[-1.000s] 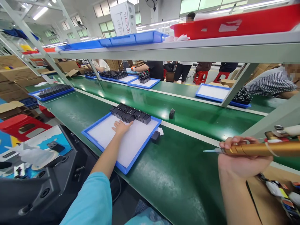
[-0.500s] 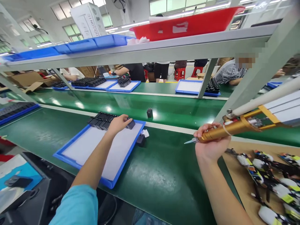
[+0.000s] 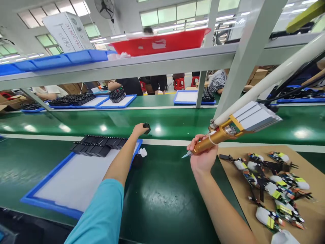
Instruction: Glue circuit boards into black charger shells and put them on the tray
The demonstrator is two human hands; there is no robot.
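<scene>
My left hand [image 3: 139, 130] reaches over the green belt, its fingers closed on a small black plug-in adapter housing [image 3: 146, 128]. My right hand [image 3: 203, 156] is wrapped around a gold glue dispenser [image 3: 209, 141] with a pale blue tapered nozzle [image 3: 186, 155] pointing left. Under my left forearm lies a blue-rimmed tray [image 3: 48, 201] with a white liner. Rows of black adapter housings [image 3: 95, 145] fill its far end. A dark block [image 3: 137, 160] sits beside the tray's right edge, partly hidden by my arm, with a crumpled white scrap [image 3: 143, 152] near it.
On the right, a brown board [image 3: 286, 150] carries several circuit assemblies [image 3: 276, 189] with white blobs and wires. A white pipe [image 3: 266, 79] slants down to the dispenser. Overhead runs a shelf [image 3: 177, 57] holding a red bin [image 3: 162, 42]. People and more trays stand beyond the belt [image 3: 175, 122].
My left hand has moved from the housings in the tray to the lone one on the belt and grasped it. The view has swung right; my right hand still holds the dispenser.
</scene>
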